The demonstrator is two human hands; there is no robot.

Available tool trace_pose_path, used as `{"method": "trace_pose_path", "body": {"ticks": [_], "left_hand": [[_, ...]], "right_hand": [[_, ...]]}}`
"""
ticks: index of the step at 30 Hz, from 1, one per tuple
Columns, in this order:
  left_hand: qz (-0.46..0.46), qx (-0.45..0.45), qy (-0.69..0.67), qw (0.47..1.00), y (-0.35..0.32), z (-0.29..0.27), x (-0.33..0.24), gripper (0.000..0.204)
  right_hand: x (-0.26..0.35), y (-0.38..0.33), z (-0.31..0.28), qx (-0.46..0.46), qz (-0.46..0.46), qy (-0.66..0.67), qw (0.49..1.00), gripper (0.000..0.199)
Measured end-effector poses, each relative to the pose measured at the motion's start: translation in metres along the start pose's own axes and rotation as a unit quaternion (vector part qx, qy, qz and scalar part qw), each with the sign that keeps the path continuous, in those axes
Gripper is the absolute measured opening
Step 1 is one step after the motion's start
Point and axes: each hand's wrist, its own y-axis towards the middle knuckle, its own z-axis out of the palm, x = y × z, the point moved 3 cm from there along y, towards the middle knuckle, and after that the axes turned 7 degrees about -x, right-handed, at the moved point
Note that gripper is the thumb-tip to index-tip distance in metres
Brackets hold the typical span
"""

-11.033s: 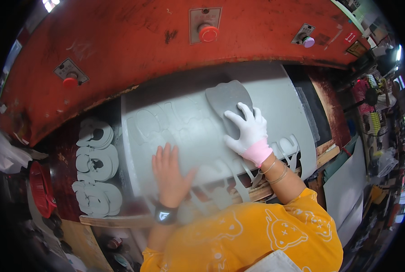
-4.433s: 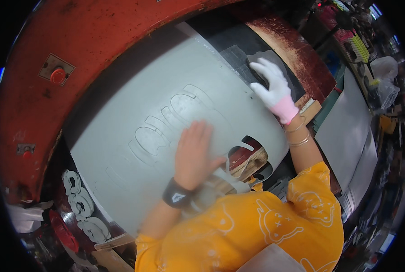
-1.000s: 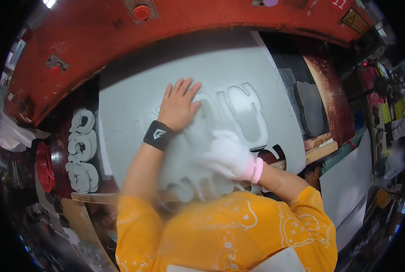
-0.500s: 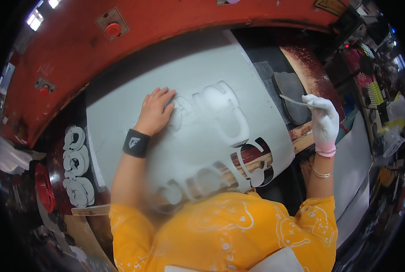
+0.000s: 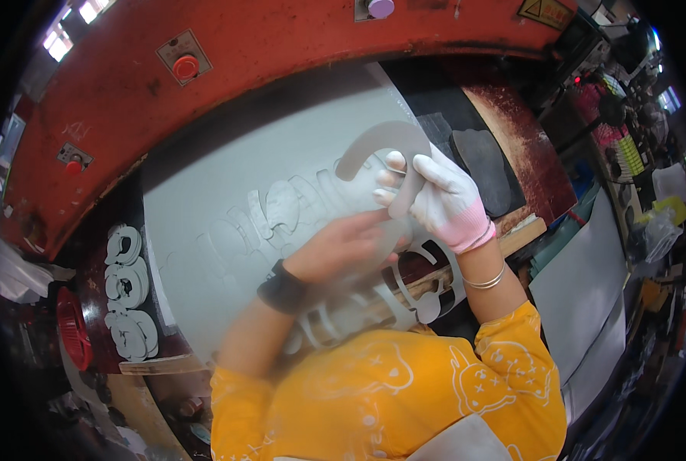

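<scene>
My right hand (image 5: 446, 192), in a white glove with a pink cuff, grips a curved grey cut piece (image 5: 393, 134) shaped like a hook, raised above the pale grey sheet (image 5: 204, 184). My bare left hand (image 5: 339, 250), with a black band on the wrist, is close below the glove, by the lower end of that piece. Its fingers are smeared and partly hidden, so their grip is unclear. Cut outlines and loose curved shapes (image 5: 281, 203) lie in the middle of the sheet. Open cut-outs run along its near edge.
A red machine beam (image 5: 258, 50) with a red push button (image 5: 185, 67) spans the far side. Stacks of cut pieces (image 5: 127, 284) stand at the left, near a red basket (image 5: 74, 326). Dark sole-shaped pieces (image 5: 481, 169) lie at the right.
My right hand has come left over the sheet with the curved piece. My left hand has left the sheet's middle, moving right and nearer to me, beside the glove. More loose cut shapes show.
</scene>
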Motion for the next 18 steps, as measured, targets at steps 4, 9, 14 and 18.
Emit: {"method": "trace_pose_path", "body": {"ticks": [4, 9, 14, 18], "left_hand": [[-0.032, -0.042, -0.012, 0.999, -0.003, 0.001, 0.003, 0.057], [-0.035, -0.049, 0.005, 0.998, -0.002, 0.006, -0.002, 0.044], [-0.009, -0.097, 0.099, 0.99, 0.001, 0.006, -0.01, 0.038], [-0.012, -0.058, 0.122, 0.991, 0.005, 0.011, -0.006, 0.036]], "right_hand": [[-0.001, 0.001, -0.002, 0.007, 0.003, 0.004, 1.0, 0.038], [-0.001, 0.005, -0.005, 0.006, 0.0, 0.011, 1.0, 0.033], [0.026, -0.004, -0.006, 0.026, -0.075, -0.087, 0.993, 0.03], [0.041, -0.013, -0.006, 0.038, -0.083, -0.122, 0.988, 0.028]]}}
